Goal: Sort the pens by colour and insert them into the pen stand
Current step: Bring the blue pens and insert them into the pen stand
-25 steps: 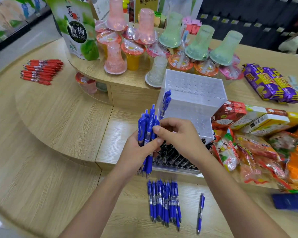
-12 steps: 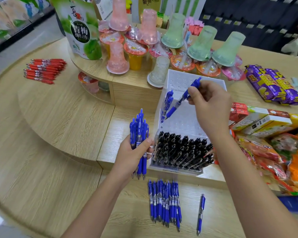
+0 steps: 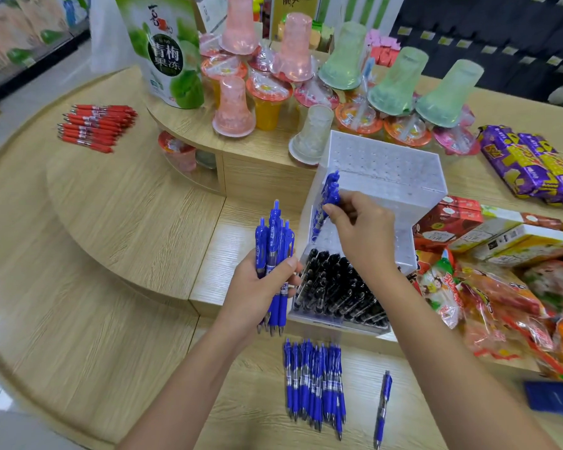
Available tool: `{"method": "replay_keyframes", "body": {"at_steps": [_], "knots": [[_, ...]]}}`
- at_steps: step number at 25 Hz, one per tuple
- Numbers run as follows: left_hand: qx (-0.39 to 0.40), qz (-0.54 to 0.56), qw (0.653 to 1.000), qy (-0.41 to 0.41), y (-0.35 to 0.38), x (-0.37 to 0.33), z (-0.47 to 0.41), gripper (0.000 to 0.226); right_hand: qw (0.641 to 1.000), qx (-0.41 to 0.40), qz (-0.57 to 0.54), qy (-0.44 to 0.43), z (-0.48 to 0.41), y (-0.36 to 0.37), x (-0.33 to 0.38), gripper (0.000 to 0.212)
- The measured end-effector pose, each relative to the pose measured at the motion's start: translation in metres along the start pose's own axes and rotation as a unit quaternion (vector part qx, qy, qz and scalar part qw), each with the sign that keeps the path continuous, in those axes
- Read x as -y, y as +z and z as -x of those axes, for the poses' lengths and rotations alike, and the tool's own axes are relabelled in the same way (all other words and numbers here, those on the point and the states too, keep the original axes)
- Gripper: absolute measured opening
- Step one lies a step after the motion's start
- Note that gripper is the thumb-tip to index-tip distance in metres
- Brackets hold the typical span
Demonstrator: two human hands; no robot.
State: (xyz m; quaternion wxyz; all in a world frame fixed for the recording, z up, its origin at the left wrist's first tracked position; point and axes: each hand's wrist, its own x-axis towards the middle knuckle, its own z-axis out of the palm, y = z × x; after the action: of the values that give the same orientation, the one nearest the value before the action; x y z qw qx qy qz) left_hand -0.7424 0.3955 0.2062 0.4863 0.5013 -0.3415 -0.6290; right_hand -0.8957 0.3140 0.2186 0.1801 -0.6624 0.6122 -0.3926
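Two hands busy. The right hand [image 3: 361, 228] pinches the top of a blue pen [image 3: 333, 198] between thumb and fingertips, at the left edge of the pen stand [image 3: 387, 177], touching other blue pens standing there; can't tell whether it is seated in a hole. The left hand [image 3: 257, 287] is wrapped round a bundle of blue pens [image 3: 275, 251], clickers up and tips down, just left of the stand. The pens have blue bodies, a silver band and a white label. The stand is frosted white and stepped, with a grid of holes; its front tier is packed with black pens [image 3: 335, 287]. A row of loose blue pens [image 3: 314, 384] lies on the wooden table [image 3: 127, 222] in front of the stand; a single blue pen [image 3: 384, 407] lies apart to their right; red pens [image 3: 95, 128] are piled far left.
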Motion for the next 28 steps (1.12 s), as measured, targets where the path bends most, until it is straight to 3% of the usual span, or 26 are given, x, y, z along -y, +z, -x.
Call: {"method": "replay_keyframes", "body": {"at_steps": [6,7,10,12,15,17,23,28], "knots": [[0.008,-0.011,1.0,-0.005,0.006,-0.002,0.0,0.019,0.999,-0.02,-0.013,0.048,0.009,-0.02,0.013,0.021],[0.01,-0.014,1.0,-0.004,0.007,-0.002,0.0,0.019,0.998,0.004,-0.038,0.057,0.016,-0.025,0.019,0.015],[0.03,-0.011,0.999,-0.001,0.013,-0.004,0.0,0.02,0.967,0.175,-0.146,0.111,0.034,-0.028,0.034,0.003],[0.056,-0.011,0.998,0.005,0.017,-0.004,0.002,0.019,0.943,0.222,-0.209,0.138,0.041,-0.027,0.037,0.005],[0.079,-0.021,0.997,0.011,0.018,-0.002,0.004,0.018,0.929,0.197,-0.263,0.167,0.045,-0.031,0.037,0.008],[0.075,-0.007,0.997,-0.004,0.015,0.002,0.005,0.018,0.948,0.157,-0.231,0.152,0.043,-0.036,0.036,0.007],[0.047,0.002,0.997,-0.054,0.004,0.015,0.008,0.013,0.98,-0.082,-0.176,0.046,0.007,-0.055,0.032,0.008],[0.04,-0.039,0.997,-0.06,0.004,0.017,0.014,0.015,0.991,-0.034,-0.126,0.025,0.002,-0.026,0.022,0.006]]}}
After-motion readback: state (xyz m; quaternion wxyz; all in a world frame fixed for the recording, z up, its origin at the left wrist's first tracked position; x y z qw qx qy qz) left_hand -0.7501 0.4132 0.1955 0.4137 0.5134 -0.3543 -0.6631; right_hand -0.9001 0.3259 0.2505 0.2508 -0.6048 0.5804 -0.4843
